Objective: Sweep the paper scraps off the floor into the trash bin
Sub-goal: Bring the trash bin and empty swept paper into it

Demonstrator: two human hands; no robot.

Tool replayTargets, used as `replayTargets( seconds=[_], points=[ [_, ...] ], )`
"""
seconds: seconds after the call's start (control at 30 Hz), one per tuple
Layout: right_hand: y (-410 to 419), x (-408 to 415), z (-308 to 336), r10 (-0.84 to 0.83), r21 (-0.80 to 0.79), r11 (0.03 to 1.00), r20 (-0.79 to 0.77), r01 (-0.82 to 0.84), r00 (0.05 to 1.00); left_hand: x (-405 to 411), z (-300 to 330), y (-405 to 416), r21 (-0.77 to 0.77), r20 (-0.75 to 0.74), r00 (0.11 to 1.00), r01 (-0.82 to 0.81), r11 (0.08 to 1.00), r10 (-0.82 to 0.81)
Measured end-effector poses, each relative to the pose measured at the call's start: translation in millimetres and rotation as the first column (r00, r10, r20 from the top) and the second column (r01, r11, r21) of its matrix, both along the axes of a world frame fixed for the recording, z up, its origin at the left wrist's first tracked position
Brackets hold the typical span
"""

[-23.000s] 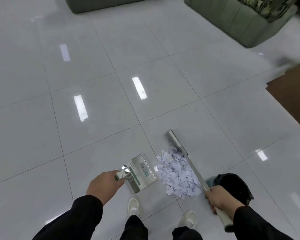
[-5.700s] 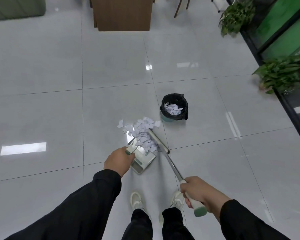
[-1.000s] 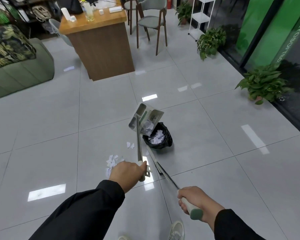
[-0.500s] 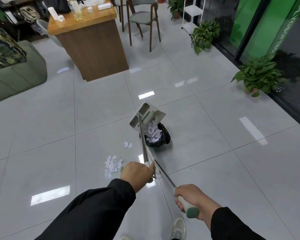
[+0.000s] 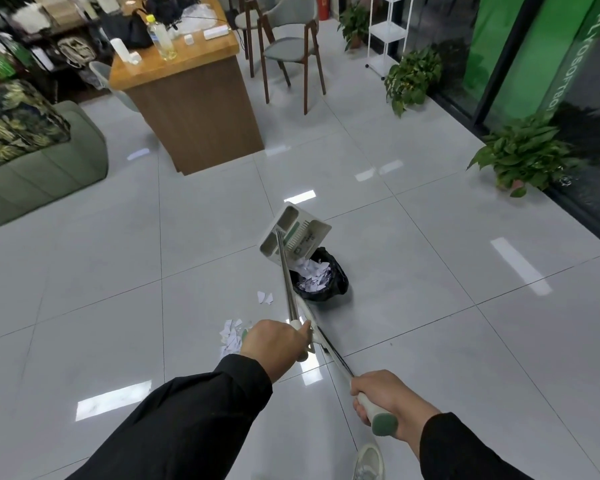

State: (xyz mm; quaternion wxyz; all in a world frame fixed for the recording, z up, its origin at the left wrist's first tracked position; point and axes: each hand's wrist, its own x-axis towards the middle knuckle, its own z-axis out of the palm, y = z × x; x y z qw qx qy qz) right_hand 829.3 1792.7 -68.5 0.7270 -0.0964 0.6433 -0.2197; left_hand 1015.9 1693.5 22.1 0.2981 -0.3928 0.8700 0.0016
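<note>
Head view takes in a wide tiled floor, and the order below runs from the big things down to the small ones, each placed against the two grips.

Well beyond both hands, past the far end of the long handle, stands the trash bin, lined with a black bag and already holding a heap of white scraps. Directly above it, at the far tip of the pole held by the left hand, the dustpan is lifted and tilted with its mouth down over the bin's opening; scraps show at its lower edge, spilling toward the pile inside.

The left hand is clenched around the near end of the dustpan's metal handle. The right hand is wrapped tight around the green-capped grip of the broom, whose shaft runs forward and to the left, passing just under the left hand's grip. Its sweeping end is hidden there.

Just left of the left hand's grip lies a small cluster of paper scraps on the floor. Farther out, between that grip and the bin, a couple of stray scraps lie beside the dustpan's pole.

By my judgement the task is mostly done: most of the paper appears to be in the bin. What is left is one more sweep of the small cluster and the strays, then another tip.
</note>
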Motion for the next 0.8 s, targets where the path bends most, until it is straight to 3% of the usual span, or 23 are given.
replayTargets(
  seconds=[0.37, 0.63, 0.73, 0.8],
  points=[
    [-1, 5, 10, -0.001, -0.001, 1.0, -0.01, 0.001, 1.0, 4, 31, -4, -0.057, 0.021, 0.999, -0.039, 0.998, 0.04],
    [-2, 16, 17, 0.052, -0.023, 0.998, -0.056, -0.054, 0.997, 40, 30, -11, -0.134, -0.153, 0.967, -0.224, 0.965, 0.203],
    [-3, 22, 20, 0.074, -0.033, 0.996, -0.088, -0.077, 0.993, 75, 32, -16, -0.161, -0.325, 0.884, -0.402, 0.901, 0.336],
    [-7, 39, 21, 0.131, -0.042, 0.99, -0.118, -0.136, 0.984, 113, 36, -13, -0.109, -0.458, 0.755, -0.572, 0.813, 0.47]
  ],
)
